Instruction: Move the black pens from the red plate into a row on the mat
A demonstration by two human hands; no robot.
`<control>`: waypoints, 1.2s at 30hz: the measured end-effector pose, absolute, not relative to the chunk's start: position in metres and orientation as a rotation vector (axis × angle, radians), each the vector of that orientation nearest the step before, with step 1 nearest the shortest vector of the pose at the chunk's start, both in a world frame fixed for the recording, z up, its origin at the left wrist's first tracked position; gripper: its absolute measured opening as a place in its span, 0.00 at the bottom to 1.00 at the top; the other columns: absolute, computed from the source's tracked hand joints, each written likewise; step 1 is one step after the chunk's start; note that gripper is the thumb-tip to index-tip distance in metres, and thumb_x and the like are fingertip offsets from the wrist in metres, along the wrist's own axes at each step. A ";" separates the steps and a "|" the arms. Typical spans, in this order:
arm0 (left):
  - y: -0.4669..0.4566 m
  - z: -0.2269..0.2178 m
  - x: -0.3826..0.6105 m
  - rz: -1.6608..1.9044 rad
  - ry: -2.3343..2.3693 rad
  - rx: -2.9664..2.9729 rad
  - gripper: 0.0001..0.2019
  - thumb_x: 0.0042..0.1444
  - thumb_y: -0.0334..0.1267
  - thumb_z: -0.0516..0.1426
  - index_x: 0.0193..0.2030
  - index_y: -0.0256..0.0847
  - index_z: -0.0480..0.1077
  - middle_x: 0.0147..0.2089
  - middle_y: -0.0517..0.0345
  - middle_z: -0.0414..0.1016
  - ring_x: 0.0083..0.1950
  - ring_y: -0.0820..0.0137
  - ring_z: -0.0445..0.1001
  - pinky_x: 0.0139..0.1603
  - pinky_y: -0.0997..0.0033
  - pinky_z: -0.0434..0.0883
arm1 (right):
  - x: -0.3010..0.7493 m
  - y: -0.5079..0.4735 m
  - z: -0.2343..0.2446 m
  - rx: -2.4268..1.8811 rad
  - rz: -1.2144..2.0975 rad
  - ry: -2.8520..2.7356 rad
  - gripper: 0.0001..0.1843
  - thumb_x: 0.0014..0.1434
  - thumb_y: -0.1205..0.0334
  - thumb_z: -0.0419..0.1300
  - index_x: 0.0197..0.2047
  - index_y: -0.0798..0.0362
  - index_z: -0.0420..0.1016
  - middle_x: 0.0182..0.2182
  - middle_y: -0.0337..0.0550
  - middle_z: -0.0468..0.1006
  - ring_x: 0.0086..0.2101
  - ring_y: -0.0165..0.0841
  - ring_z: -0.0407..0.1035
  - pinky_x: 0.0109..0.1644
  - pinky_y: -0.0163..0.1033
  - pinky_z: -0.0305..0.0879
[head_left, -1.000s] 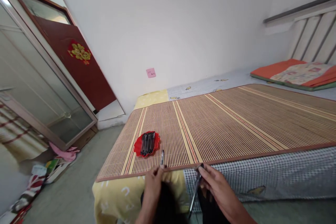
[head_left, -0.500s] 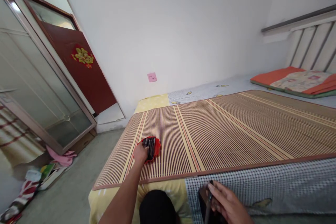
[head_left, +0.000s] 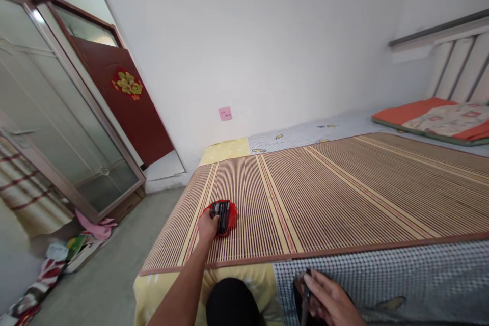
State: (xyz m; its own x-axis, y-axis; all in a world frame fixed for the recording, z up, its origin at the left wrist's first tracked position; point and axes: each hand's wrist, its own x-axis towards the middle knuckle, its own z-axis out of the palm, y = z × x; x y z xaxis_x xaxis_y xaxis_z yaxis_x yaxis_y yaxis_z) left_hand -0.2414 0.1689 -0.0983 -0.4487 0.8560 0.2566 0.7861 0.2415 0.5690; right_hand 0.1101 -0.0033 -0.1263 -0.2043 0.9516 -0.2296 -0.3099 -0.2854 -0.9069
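My left hand is closed on the left side of a bundle of black pens, its thumb across their lower part. Pale lettering shows on some of them. Beneath the pens is a red, scallop-edged tray, lying on the striped mat. Low in the view, my right hand pinches a slim dark pen between thumb and fingers, pointing roughly up and away. Behind that hand is a dark, shiny object, mostly hidden; its kind cannot be made out.
A striped bamboo mat covers much of the bed. My black-clad knee is against the bed's front edge. An orange, flowered cushion lies at the far right. Clothes and papers lie on the floor at left, below a glass door.
The whole view has shifted slightly to the right. My left hand stays at the pens in the red tray, and my right hand keeps its pen with little movement.
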 end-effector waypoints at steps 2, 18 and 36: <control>0.170 -0.096 -0.238 1.029 2.380 1.574 0.08 0.54 0.34 0.61 0.41 0.37 0.74 0.41 0.48 0.81 0.45 0.59 0.79 0.44 0.66 0.69 | 0.111 -0.004 -0.125 -1.040 1.671 -0.912 0.26 0.48 0.35 0.67 0.29 0.51 0.71 0.22 0.35 0.64 0.24 0.29 0.60 0.29 0.34 0.61; 0.001 -0.100 -0.076 0.913 1.181 1.001 0.28 0.56 0.66 0.53 0.37 0.37 0.71 0.29 0.53 0.76 0.28 0.67 0.75 0.30 0.68 0.71 | 0.109 0.015 -0.099 -1.077 1.413 -1.061 0.24 0.53 0.37 0.64 0.31 0.52 0.71 0.22 0.36 0.67 0.25 0.31 0.63 0.30 0.35 0.60; -0.035 -0.058 -0.040 0.977 0.966 1.006 0.24 0.54 0.61 0.60 0.32 0.41 0.62 0.19 0.71 0.57 0.17 0.82 0.47 0.16 0.79 0.45 | 0.093 -0.005 -0.049 -1.001 1.259 -1.263 0.21 0.59 0.42 0.61 0.32 0.54 0.71 0.25 0.37 0.68 0.28 0.30 0.62 0.32 0.34 0.61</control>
State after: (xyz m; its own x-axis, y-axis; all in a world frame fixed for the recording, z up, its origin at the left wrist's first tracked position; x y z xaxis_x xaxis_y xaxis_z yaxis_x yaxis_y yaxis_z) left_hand -0.0403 -0.0355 -0.0581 0.2632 0.9480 -0.1791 -0.1895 0.2328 0.9539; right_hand 0.0933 -0.0049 -0.0488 -0.1079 0.9880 0.1106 -0.1072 0.0990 -0.9893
